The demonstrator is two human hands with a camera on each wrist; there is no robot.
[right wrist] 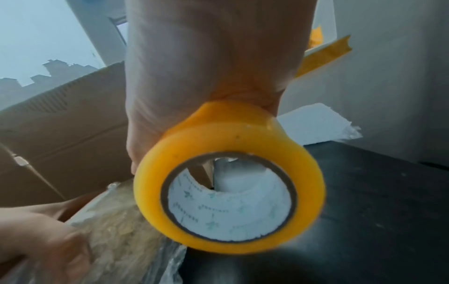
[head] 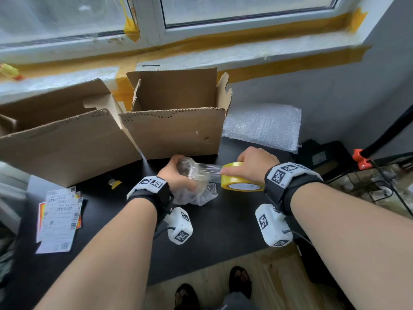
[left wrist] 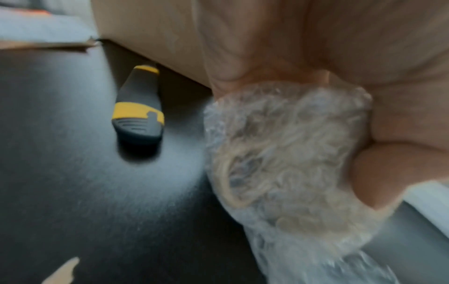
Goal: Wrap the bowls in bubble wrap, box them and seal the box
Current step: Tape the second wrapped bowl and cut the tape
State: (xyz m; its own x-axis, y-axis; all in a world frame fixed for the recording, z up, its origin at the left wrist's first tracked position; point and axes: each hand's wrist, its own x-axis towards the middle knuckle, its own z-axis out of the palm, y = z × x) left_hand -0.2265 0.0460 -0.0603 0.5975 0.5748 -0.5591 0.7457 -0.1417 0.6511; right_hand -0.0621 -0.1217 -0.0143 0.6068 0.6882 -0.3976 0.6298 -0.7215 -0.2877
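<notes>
**Taping a wrapped bowl**

On the worktop (head: 223,231), before an open box (head: 176,130), the left hand (head: 176,175) clasps the bubble-wrapped bowl (head: 196,186); clear tape (head: 210,171) spans to the roll (head: 241,180) gripped by the right hand (head: 254,162); best keep the strip taut, press it flat.

Daylight is coming through a white-framed window (head: 245,10) above a taped sill (head: 201,52); a grey wall (head: 335,97) is meeting the black table (head: 223,231) over wooden flooring (head: 268,276).
</notes>
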